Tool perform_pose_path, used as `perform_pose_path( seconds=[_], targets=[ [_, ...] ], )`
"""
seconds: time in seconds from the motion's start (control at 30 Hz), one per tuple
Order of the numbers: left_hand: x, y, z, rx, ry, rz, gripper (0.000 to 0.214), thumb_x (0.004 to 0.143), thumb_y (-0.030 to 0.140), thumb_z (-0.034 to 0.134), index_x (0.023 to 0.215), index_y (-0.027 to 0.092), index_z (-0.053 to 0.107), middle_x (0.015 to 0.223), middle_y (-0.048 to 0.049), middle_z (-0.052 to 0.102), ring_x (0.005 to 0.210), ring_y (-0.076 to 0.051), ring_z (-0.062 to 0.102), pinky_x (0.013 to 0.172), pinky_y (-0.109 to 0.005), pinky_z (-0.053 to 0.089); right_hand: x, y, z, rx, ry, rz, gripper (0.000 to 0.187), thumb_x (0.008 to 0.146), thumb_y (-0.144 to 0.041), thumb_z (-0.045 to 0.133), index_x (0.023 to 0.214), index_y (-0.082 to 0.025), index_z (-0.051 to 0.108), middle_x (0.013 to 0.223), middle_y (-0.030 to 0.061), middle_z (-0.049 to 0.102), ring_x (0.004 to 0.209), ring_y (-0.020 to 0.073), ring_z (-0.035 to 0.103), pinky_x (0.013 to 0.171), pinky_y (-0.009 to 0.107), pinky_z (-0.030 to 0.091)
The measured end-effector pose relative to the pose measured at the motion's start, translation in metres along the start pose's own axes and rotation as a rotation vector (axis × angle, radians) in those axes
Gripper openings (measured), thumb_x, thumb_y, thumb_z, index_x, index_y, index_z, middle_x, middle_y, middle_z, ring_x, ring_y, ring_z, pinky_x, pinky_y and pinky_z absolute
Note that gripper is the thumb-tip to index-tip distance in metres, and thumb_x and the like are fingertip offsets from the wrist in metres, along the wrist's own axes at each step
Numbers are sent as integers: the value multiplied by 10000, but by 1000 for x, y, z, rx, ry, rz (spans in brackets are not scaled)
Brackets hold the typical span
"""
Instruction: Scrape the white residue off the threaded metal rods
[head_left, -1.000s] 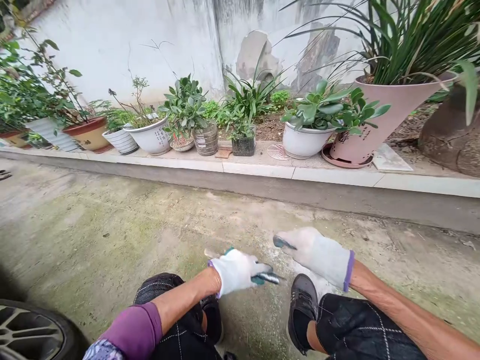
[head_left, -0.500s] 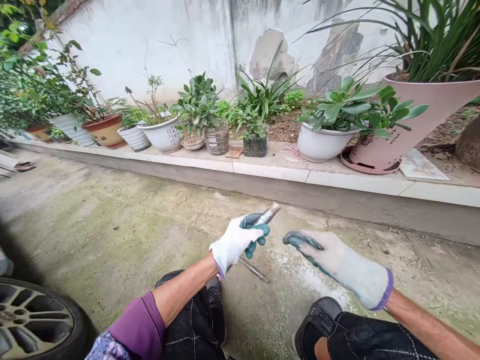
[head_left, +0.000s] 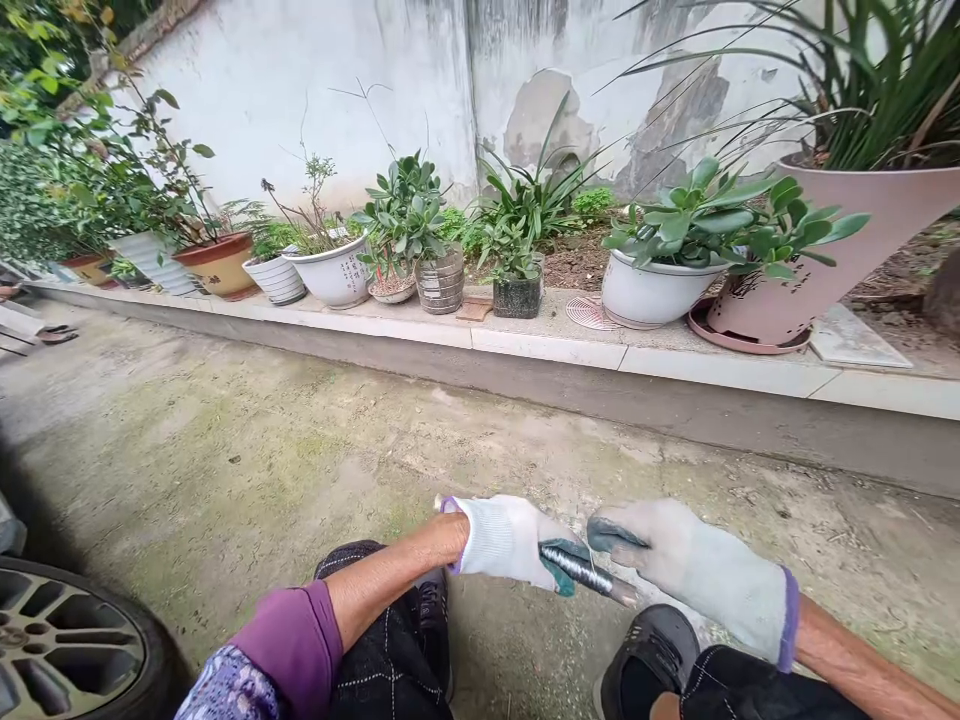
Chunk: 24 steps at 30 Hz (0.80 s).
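Both my hands wear white gloves with green palms. My left hand (head_left: 517, 542) is closed round a short grey metal rod (head_left: 589, 574) that points right and down toward the concrete ground (head_left: 247, 460). My right hand (head_left: 690, 565) is just right of it, palm down, fingers held together close to the rod's tip; whether it touches the rod I cannot tell. My knees and black shoes (head_left: 645, 650) are below the hands.
A low tiled ledge (head_left: 540, 345) runs across ahead, carrying several potted plants: a white succulent pot (head_left: 652, 292), a tall pink pot (head_left: 832, 250), a white bowl pot (head_left: 334, 275). A car wheel (head_left: 71, 645) sits at the lower left. A stained wall (head_left: 337, 90) stands behind.
My left hand swung the rod from pointing up and right to pointing down and right, and dropped lower. My right hand moved slightly lower, closer to the rod.
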<state>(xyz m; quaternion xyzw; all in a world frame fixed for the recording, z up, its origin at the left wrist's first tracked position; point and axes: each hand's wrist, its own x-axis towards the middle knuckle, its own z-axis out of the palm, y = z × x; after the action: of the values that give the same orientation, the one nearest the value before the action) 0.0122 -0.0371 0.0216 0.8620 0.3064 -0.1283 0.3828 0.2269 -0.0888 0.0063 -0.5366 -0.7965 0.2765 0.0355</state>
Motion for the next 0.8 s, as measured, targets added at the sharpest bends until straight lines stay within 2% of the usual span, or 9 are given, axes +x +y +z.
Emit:
perform_pose_path(
  seconds=[0.17, 0.27, 0.33, 0.43, 0.53, 0.57, 0.67, 0.73, 0.8],
  targets=[
    [-21, 9, -14, -417, 140, 9, 478, 739, 337, 712, 1207, 241, 697, 828, 21, 687, 611, -96, 538, 540, -202, 441, -5, 7, -11, 361, 135, -65, 324, 914, -403, 462, 888, -206, 718, 845, 41, 735, 781, 198, 657, 710, 283, 480],
    [-23, 10, -21, -745, 314, -43, 544, 722, 315, 711, 1243, 164, 673, 777, -11, 652, 542, -89, 492, 451, -210, 407, -2, 9, -11, 367, 223, -75, 366, 926, -448, 459, 993, -211, 729, 983, 58, 751, 891, 220, 678, 808, 308, 503],
    [-17, 5, -22, -823, 414, -40, 531, 740, 339, 696, 1230, 135, 669, 775, -27, 646, 529, -92, 487, 428, -216, 398, 3, 7, -9, 276, 263, -81, 357, 932, -410, 443, 1039, -226, 730, 1075, 63, 747, 974, 235, 679, 884, 334, 494],
    [-1, -10, -23, -707, 504, -85, 453, 788, 384, 653, 1165, 136, 684, 822, -46, 672, 507, -90, 478, 441, -232, 403, 6, 0, -6, 81, 249, -63, 333, 929, -355, 426, 978, -237, 734, 1003, 66, 758, 887, 237, 687, 815, 351, 506],
    [13, -25, -24, -313, 597, -38, 398, 804, 323, 639, 1177, 194, 693, 1027, -66, 724, 785, -160, 633, 709, -270, 504, 5, -8, -10, -51, 243, -32, 281, 909, -332, 461, 880, -248, 728, 893, 51, 753, 794, 216, 669, 742, 325, 493],
    [17, -28, -23, -145, 587, -37, 385, 797, 324, 644, 1160, 210, 702, 1060, -67, 728, 880, -193, 650, 786, -292, 501, 4, -10, -13, -69, 241, -23, 266, 906, -325, 473, 887, -248, 727, 905, 47, 751, 802, 211, 665, 746, 318, 486],
    [22, -29, -19, 149, 438, -66, 326, 804, 314, 602, 1098, 245, 726, 925, -44, 743, 825, -217, 673, 779, -309, 493, 5, -8, -22, -103, 292, 15, 262, 907, -296, 479, 934, -235, 732, 929, 53, 745, 825, 212, 659, 755, 317, 464],
    [22, -23, -16, 112, 321, 6, 312, 781, 327, 627, 1058, 236, 740, 855, -23, 736, 754, -195, 661, 721, -286, 491, 9, -1, -27, -97, 310, 49, 265, 898, -291, 488, 949, -224, 740, 908, 51, 739, 804, 209, 655, 736, 319, 455],
    [19, -16, -15, -64, 264, 82, 366, 754, 341, 662, 1090, 215, 736, 849, -11, 727, 702, -158, 632, 657, -254, 486, 14, 8, -29, -3, 349, 78, 276, 884, -268, 496, 984, -213, 748, 935, 44, 741, 812, 194, 652, 732, 305, 456]
  ],
)
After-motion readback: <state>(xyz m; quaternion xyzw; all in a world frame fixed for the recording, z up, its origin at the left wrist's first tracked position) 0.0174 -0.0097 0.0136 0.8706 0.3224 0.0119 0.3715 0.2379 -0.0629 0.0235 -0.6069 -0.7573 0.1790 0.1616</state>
